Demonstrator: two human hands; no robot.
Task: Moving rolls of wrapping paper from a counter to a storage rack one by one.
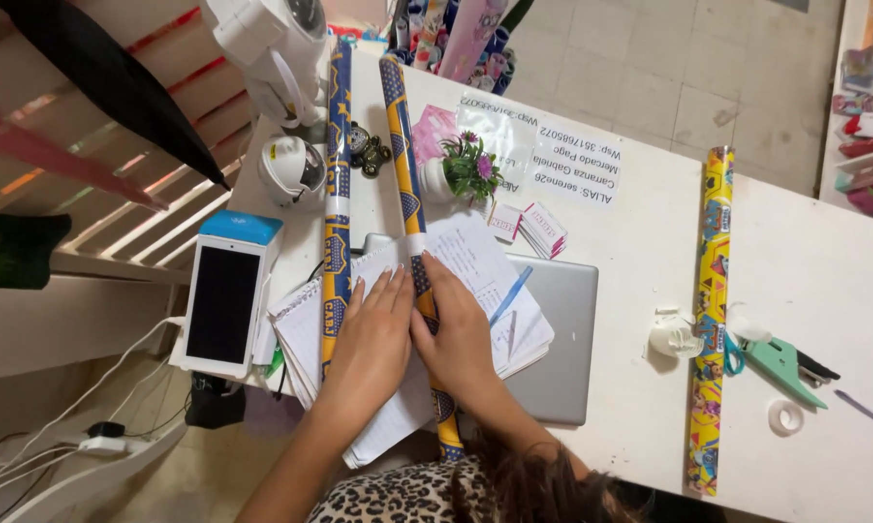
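Though hand-pinned, roll lengthwise, pointing away.

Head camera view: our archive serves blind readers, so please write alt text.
Both hands, left hand and right hand, press flat on a blue-and-yellow paper roll lying across an open notebook on a white table. A second matching roll lies alongside.

Three wrapping-paper rolls: two blue-yellow, one yellow cartoon. One potted plant. Two tape rolls.
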